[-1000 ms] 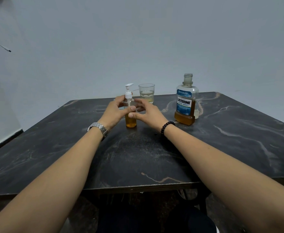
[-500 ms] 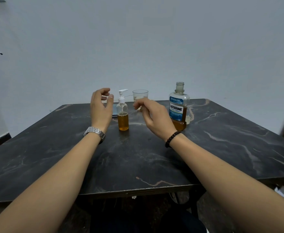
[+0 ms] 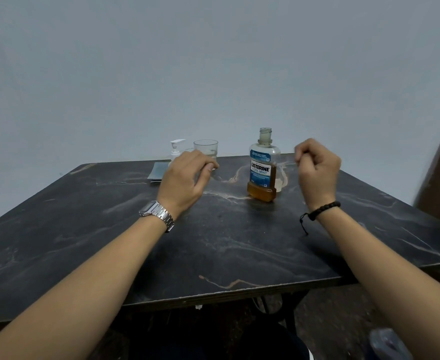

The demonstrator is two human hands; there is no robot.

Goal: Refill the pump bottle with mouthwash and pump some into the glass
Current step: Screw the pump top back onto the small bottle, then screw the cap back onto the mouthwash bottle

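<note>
change: both hands have let go of the pump bottle (image 3: 175, 152) | left hand (image 3: 185, 178) hovering before it, fingers relaxed, empty | right hand (image 3: 317, 170) raised, fingers curled, holding nothing | glass (image 3: 205, 149) beside bottle on desk (image 3: 226, 242) | pumping probably finishing

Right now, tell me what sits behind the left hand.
Behind the left hand stands the pump bottle, only its white pump head showing, and the glass, its base covered. A grey flat item lies beside them. The pump bottle's body is hidden.
</note>
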